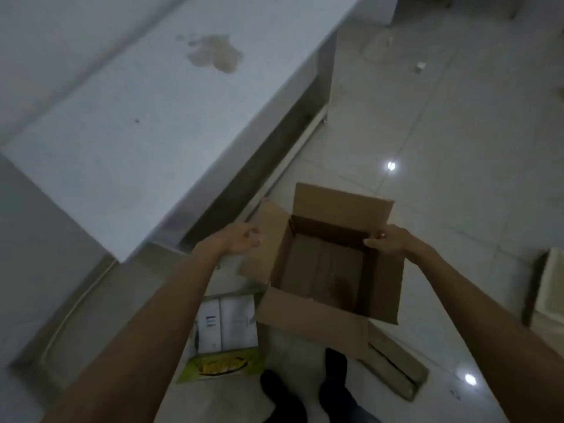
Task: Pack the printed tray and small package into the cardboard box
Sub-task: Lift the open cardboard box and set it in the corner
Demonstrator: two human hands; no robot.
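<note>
An open brown cardboard box [320,270] is held above the floor, its four flaps spread and its inside bare. My left hand [241,239] grips the left flap. My right hand [387,239] pinches the box's right rim near the far corner. On the floor below my left arm lies a green and yellow printed tray [222,366] with white packages [236,322] resting in it.
A long white table [146,111] with a stain stands at the left. Tiled floor stretches to the right. A flat brown cardboard piece [393,364] lies beneath the box. A pale wooden object [549,288] sits at the right edge. My feet [308,392] are at the bottom.
</note>
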